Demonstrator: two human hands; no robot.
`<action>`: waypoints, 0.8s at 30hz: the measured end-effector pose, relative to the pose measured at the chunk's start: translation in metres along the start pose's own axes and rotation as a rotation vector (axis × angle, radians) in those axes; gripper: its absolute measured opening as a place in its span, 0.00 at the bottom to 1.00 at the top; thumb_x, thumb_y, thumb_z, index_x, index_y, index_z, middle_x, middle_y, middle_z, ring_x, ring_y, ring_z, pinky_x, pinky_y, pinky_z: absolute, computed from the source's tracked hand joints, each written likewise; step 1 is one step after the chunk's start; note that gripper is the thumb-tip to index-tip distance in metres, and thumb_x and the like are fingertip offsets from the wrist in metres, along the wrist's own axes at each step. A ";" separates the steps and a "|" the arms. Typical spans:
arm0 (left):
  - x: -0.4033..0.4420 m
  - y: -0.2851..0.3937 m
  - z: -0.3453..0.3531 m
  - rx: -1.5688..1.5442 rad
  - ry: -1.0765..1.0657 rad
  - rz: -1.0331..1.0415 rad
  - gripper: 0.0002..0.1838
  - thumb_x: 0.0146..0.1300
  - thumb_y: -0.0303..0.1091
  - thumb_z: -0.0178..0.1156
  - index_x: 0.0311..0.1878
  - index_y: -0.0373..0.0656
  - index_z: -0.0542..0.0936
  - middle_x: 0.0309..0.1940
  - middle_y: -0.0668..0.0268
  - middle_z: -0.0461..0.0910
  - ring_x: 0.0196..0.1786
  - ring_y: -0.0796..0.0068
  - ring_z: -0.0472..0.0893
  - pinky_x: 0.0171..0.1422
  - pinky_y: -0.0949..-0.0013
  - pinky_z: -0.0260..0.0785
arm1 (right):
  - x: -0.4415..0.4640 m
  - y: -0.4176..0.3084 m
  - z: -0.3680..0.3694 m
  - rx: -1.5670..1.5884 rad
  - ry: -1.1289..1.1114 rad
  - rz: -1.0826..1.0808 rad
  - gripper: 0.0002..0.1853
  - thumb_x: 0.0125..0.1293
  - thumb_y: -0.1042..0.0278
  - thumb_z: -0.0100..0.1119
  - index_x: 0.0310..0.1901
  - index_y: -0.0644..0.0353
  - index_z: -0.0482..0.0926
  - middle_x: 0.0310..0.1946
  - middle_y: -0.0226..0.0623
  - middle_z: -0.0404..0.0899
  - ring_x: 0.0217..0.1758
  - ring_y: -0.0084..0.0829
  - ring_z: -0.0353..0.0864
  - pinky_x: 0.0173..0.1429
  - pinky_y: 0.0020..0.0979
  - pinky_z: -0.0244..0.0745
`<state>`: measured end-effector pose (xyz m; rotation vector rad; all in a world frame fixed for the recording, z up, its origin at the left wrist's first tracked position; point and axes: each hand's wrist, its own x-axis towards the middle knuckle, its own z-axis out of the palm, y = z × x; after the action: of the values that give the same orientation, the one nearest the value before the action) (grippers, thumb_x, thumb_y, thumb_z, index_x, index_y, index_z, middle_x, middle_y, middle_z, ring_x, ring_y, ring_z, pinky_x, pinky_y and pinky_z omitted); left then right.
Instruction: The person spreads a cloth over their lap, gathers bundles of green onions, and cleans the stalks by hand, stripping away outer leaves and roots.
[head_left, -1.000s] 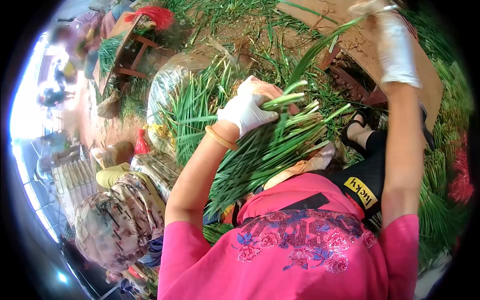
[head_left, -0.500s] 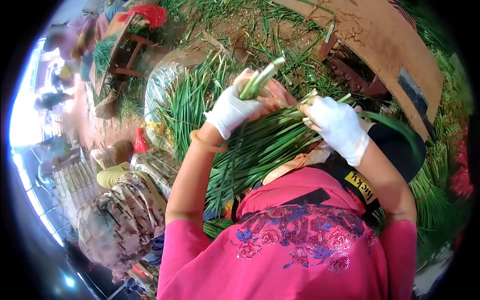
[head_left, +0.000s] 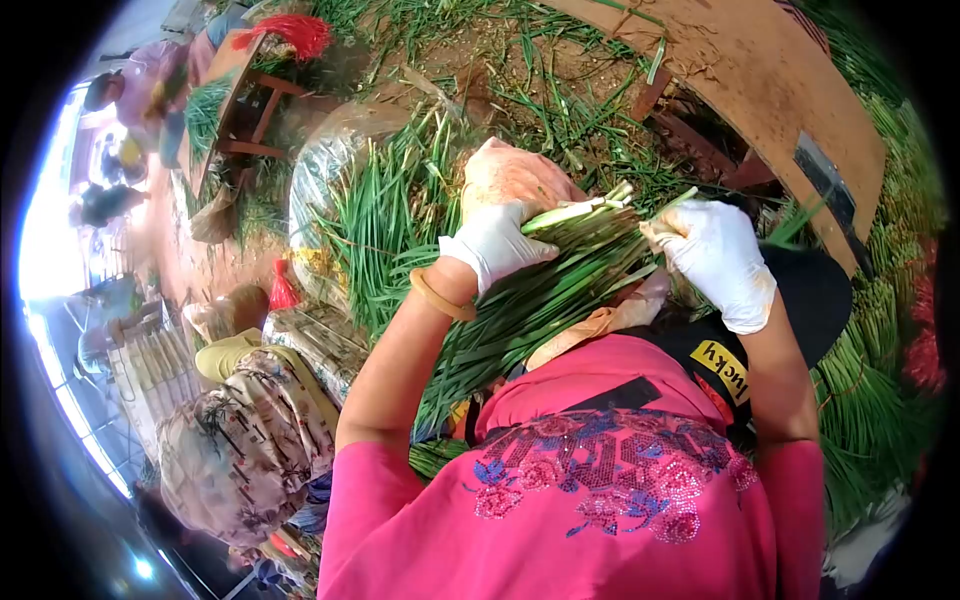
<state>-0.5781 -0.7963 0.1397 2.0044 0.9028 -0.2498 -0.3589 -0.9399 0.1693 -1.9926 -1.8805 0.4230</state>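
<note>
My left hand [head_left: 503,243], in a white glove, is closed around the pale ends of a bunch of long green stalks [head_left: 540,310] that look like garlic chives. The bunch lies across my lap, its leaves spreading down and to the left. To its right, my gloved right hand [head_left: 722,262] has its fingers pinched together on a single stalk [head_left: 678,204] with a pale end. A salmon-coloured cloth or bag [head_left: 515,178] bulges just beyond my left hand.
More greens [head_left: 380,205] lie in a clear plastic sack [head_left: 318,165] at left. A brown board [head_left: 770,90] stands ahead right, with stacked greens [head_left: 865,400] beyond. A person in a patterned top [head_left: 245,440] sits at left. Red ties [head_left: 290,32] lie on a bench.
My left hand has come down and right, from holding thick pale stalks raised to gripping the bunch on my lap. My right hand has shifted right, and the long leaf trailing beyond it has moved.
</note>
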 end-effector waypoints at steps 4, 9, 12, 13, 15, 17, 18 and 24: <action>0.006 -0.010 0.004 -0.155 0.003 -0.061 0.26 0.45 0.37 0.69 0.47 0.33 0.78 0.35 0.60 0.82 0.38 0.75 0.79 0.47 0.72 0.71 | 0.002 -0.002 0.024 0.715 -0.380 0.511 0.15 0.61 0.56 0.57 0.35 0.62 0.81 0.16 0.36 0.76 0.18 0.27 0.75 0.23 0.29 0.67; -0.003 -0.005 0.004 -0.461 0.040 -0.039 0.22 0.46 0.35 0.68 0.45 0.35 0.79 0.33 0.61 0.82 0.36 0.74 0.79 0.44 0.72 0.71 | 0.022 -0.009 0.068 1.406 -0.173 0.566 0.10 0.61 0.67 0.60 0.41 0.64 0.77 0.23 0.32 0.78 0.20 0.17 0.73 0.22 0.18 0.64; -0.004 -0.002 0.002 -0.643 0.047 0.061 0.20 0.48 0.28 0.69 0.46 0.37 0.79 0.35 0.66 0.81 0.37 0.79 0.78 0.45 0.75 0.70 | 0.031 -0.014 0.064 1.454 -0.271 0.515 0.08 0.60 0.70 0.61 0.38 0.64 0.79 0.26 0.34 0.81 0.23 0.21 0.77 0.27 0.20 0.69; -0.005 0.000 0.000 -0.728 0.037 0.054 0.19 0.48 0.26 0.68 0.47 0.37 0.79 0.36 0.67 0.81 0.38 0.80 0.77 0.46 0.75 0.70 | 0.031 -0.016 0.064 1.423 -0.205 0.460 0.08 0.60 0.70 0.60 0.37 0.65 0.80 0.26 0.34 0.81 0.24 0.20 0.77 0.29 0.21 0.70; -0.009 0.007 -0.007 -0.898 0.018 0.039 0.19 0.49 0.22 0.67 0.47 0.36 0.78 0.39 0.69 0.80 0.40 0.80 0.76 0.49 0.75 0.69 | 0.032 -0.020 0.064 1.358 -0.078 0.353 0.07 0.60 0.71 0.60 0.36 0.66 0.80 0.27 0.35 0.81 0.25 0.20 0.77 0.32 0.22 0.71; -0.012 0.010 -0.013 -0.951 -0.014 0.091 0.19 0.48 0.24 0.68 0.46 0.37 0.78 0.37 0.70 0.79 0.39 0.79 0.76 0.49 0.73 0.68 | 0.034 -0.022 0.058 1.223 -0.099 0.361 0.07 0.60 0.70 0.60 0.37 0.65 0.80 0.27 0.33 0.82 0.28 0.19 0.77 0.35 0.24 0.72; -0.013 0.010 -0.015 -0.978 -0.031 0.116 0.19 0.48 0.25 0.69 0.45 0.38 0.78 0.36 0.70 0.79 0.39 0.79 0.75 0.49 0.72 0.68 | 0.036 -0.022 0.060 1.130 -0.063 0.347 0.07 0.60 0.70 0.60 0.37 0.64 0.80 0.28 0.33 0.82 0.29 0.20 0.77 0.35 0.24 0.72; -0.013 0.007 -0.011 -0.873 -0.112 0.080 0.39 0.47 0.25 0.70 0.64 0.38 0.64 0.56 0.63 0.73 0.58 0.74 0.70 0.64 0.71 0.59 | 0.035 -0.023 0.069 1.542 0.037 0.296 0.09 0.58 0.72 0.60 0.41 0.63 0.77 0.31 0.31 0.79 0.30 0.21 0.76 0.35 0.24 0.72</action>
<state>-0.5843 -0.7970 0.1570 1.1962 0.6872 0.0783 -0.4084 -0.8999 0.1194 -1.0696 -0.6238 1.3424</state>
